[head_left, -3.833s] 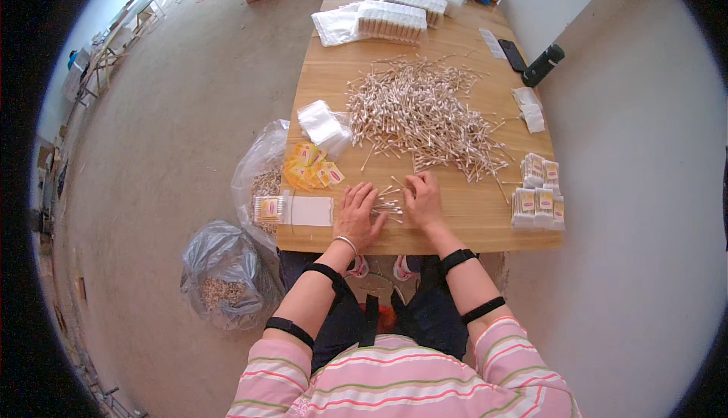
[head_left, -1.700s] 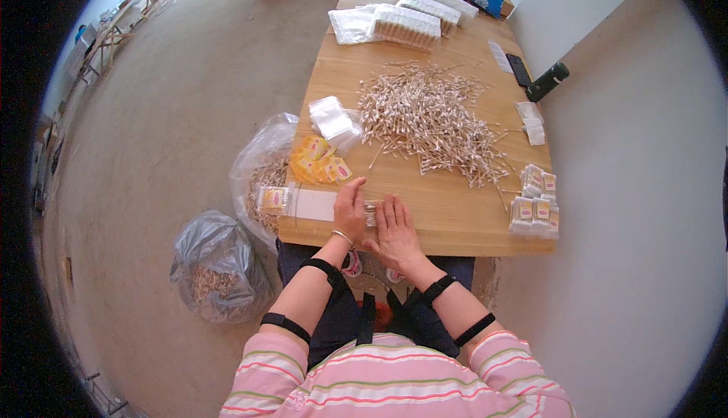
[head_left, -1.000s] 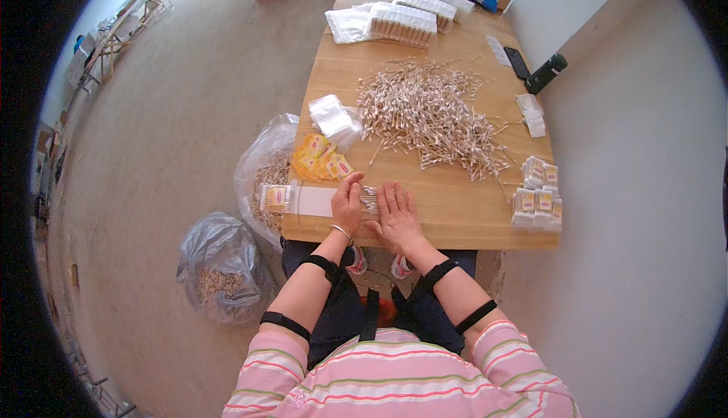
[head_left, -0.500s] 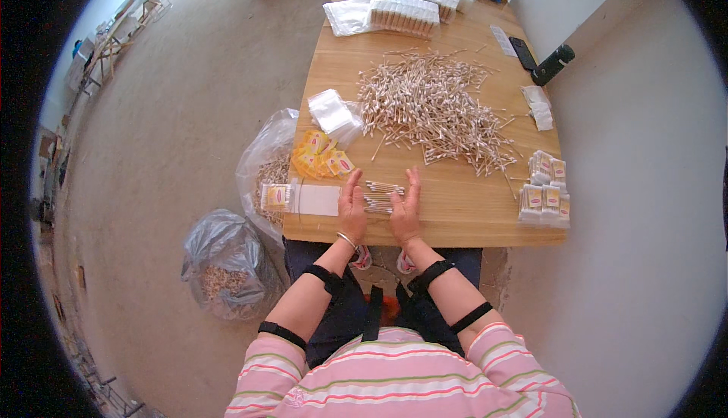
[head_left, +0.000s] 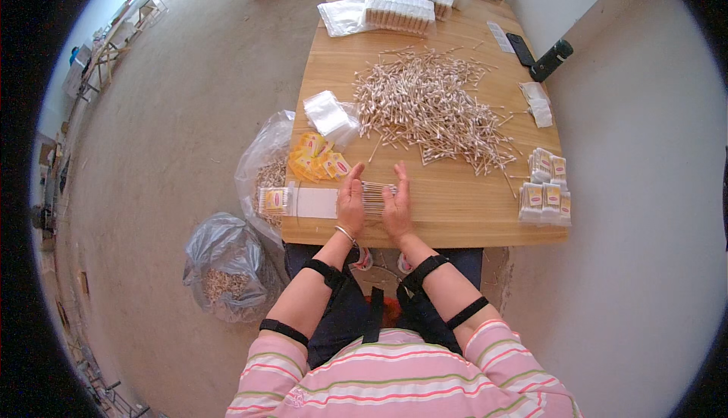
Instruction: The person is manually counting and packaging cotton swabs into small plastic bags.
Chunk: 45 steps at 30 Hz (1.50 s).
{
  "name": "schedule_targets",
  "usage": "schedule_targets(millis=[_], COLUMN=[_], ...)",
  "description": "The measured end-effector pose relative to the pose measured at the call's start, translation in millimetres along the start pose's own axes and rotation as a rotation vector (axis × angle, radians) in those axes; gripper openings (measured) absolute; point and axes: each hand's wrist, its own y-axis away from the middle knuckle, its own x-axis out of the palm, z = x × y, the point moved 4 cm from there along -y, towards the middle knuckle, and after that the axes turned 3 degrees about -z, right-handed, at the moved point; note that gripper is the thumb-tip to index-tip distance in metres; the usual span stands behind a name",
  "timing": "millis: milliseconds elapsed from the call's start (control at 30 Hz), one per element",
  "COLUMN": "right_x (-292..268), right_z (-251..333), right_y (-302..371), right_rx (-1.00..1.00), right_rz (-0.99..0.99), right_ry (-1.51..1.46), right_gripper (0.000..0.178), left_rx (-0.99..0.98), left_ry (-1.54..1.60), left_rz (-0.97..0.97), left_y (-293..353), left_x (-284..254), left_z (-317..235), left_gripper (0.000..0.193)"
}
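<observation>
A row of cotton swabs [head_left: 375,199] lies on the table between my palms, side by side and pointing left to right. My left hand [head_left: 351,204] stands on edge at their left ends, fingers stretched upward and away from me. Against the right ends rests my right hand [head_left: 396,202], also with straight fingers. Left of my left hand is a pale pink card [head_left: 317,202], partly covered by that hand's edge. Beyond it lies a small clear packet [head_left: 274,200] of swabs with a yellow label.
A large heap of loose swabs [head_left: 428,111] covers the table's middle. Yellow labels [head_left: 315,158] and clear bags [head_left: 331,114] lie at left; filled packets [head_left: 544,198] stack at right. Farther off are bundled packs [head_left: 400,13], a phone [head_left: 520,50] and a dark bottle [head_left: 552,60]. Plastic sacks [head_left: 227,262] stand on the floor.
My right hand has moved left, narrowing the gap between my palms. The swabs between them now lie more evenly in line. My left hand has hardly moved.
</observation>
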Motion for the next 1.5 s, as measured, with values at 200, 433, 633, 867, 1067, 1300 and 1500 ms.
schedule_targets(millis=[200,433,633,867,1067,1300,1500], right_x=[-4,-10,-12,-12,-10,-17,-9], right_z=[3,3,1,-3,0,4,-2], right_y=[-2,-5,-12,-13,-8,-1,13], right_rx=[-0.102,-0.383,-0.335,-0.334,-0.306,-0.178,-0.008], right_rz=[0.057,0.294,0.291,0.294,0.306,0.016,-0.005], right_ry=[0.114,0.643,0.628,0.665,0.64,0.354,0.092], right_gripper=[0.042,0.021,0.02,0.018,0.02,0.035,0.044], left_rx=[-0.07,-0.049,-0.025,0.004,-0.007,-0.021,-0.013], left_ry=[0.128,0.202,0.162,0.154,0.158,0.204,0.188], left_rz=[0.013,-0.005,-0.023,-0.047,-0.046,-0.052,-0.044], left_y=[4,3,4,4,3,3,2], left_x=[-3,-7,-6,-7,-9,-8,-7], left_z=[4,7,8,10,12,13,13], left_gripper=[0.049,0.047,0.044,0.044,0.046,0.047,0.049])
